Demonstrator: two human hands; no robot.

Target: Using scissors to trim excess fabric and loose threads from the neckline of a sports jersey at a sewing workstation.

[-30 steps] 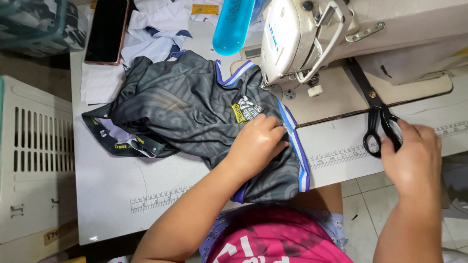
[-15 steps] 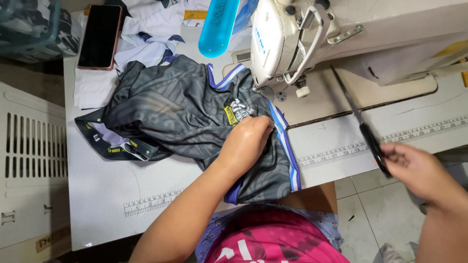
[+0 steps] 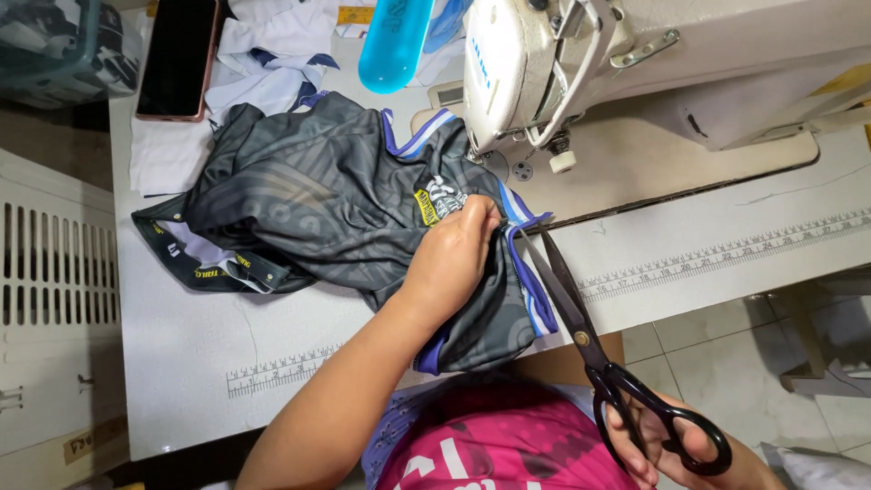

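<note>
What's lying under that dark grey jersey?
The dark grey jersey lies on the white sewing table; white fabric pieces poke out at its upper left. The left hand presses on it. Anything else beneath stays covered.

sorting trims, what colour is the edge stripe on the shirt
Blue and white stripes along the dark grey shirt edge, clearest in the head view.

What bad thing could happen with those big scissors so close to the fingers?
The scissors in the right hand point their tips right at the left hand, which pinches the dark jersey. A snip there might nick a finger. The blades also lie by the jersey's blue-and-white edge, so they could cut cloth, not just a thread. The sewing machine's needle is close too, so a finger could stray near it.
</note>
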